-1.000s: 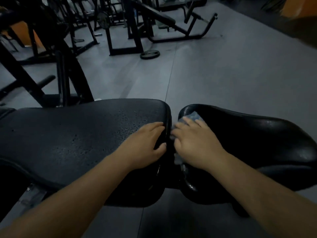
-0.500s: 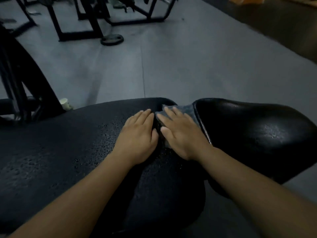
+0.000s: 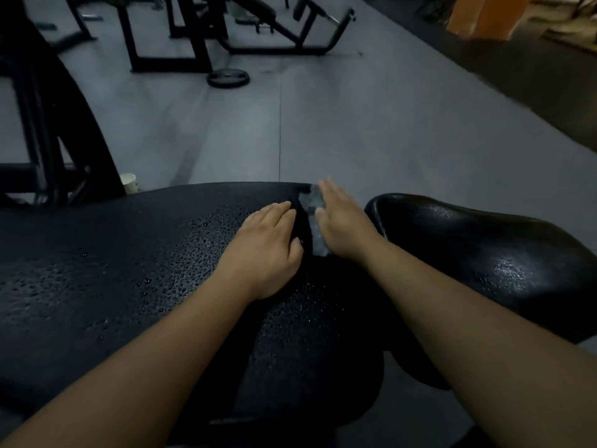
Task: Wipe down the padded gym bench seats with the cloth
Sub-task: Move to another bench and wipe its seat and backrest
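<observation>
A long black padded bench pad (image 3: 135, 273), beaded with water drops, fills the lower left. A second glossy black seat pad (image 3: 491, 266) lies to its right, across a gap. My left hand (image 3: 271, 250) rests flat on the right end of the long pad, fingers straight. My right hand (image 3: 342, 224) presses a grey cloth (image 3: 311, 205) with straight fingers against that pad's end, at the gap between the two pads. Most of the cloth is hidden under the hand.
Grey rubber floor (image 3: 355, 130) stretches ahead. Black machine frames (image 3: 193, 33) and a weight plate (image 3: 227, 77) stand at the back. A dark upright frame (image 3: 48, 118) is at the left, with a small pale cup (image 3: 129, 182) beside it. An orange panel (image 3: 484, 14) is at the top right.
My right hand has slid the cloth along the gap toward the far edge of the long pad. The left hand stays flat beside it. My view has shifted over the long pad.
</observation>
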